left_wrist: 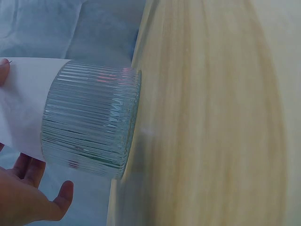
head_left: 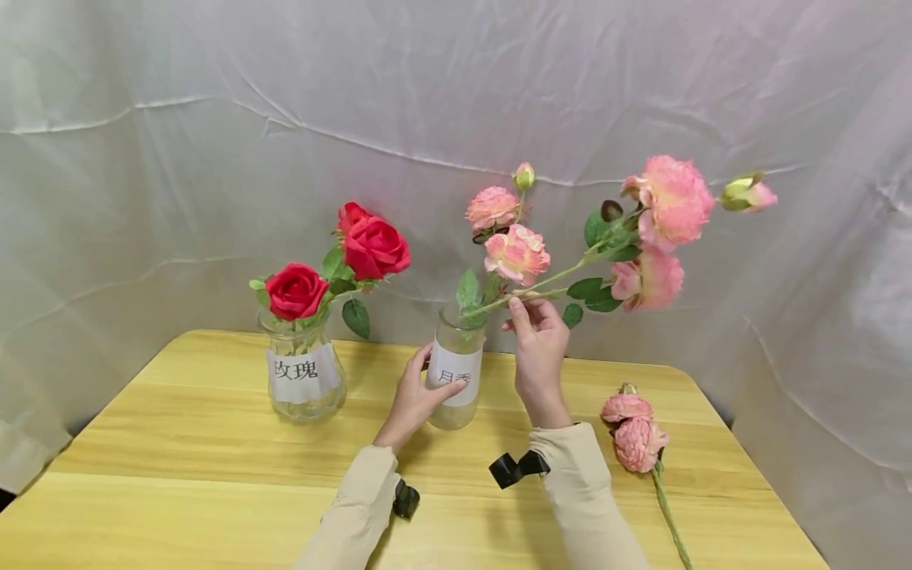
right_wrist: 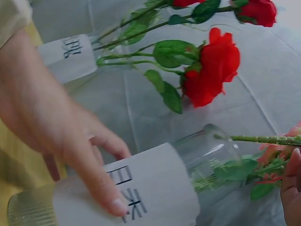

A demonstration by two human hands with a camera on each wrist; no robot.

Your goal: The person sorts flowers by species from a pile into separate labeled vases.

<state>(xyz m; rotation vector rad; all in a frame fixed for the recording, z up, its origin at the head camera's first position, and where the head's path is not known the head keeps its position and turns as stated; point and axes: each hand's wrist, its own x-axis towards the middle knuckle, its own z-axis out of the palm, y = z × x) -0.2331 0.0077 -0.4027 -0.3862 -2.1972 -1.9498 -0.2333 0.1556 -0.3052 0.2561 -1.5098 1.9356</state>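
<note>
My left hand (head_left: 413, 400) grips a clear glass vase (head_left: 456, 413) with a white paper label, thumb across the front. In the left wrist view the ribbed base of the vase (left_wrist: 94, 117) is near the tabletop. My right hand (head_left: 543, 356) pinches the stem of a pink artificial peony-like spray (head_left: 677, 204), which leans out to the right with leaves and a bud. In the right wrist view the cut end of its stem (right_wrist: 254, 139) lies just inside the vase mouth. Another pink spray (head_left: 518, 255) stands in the same vase.
To the left, a second labelled glass vase (head_left: 306, 404) holds several red roses (head_left: 378, 247). A pink flower stem (head_left: 640, 443) lies on the wooden table (head_left: 214, 475) at the right. Grey cloth (head_left: 427, 95) hangs behind the table.
</note>
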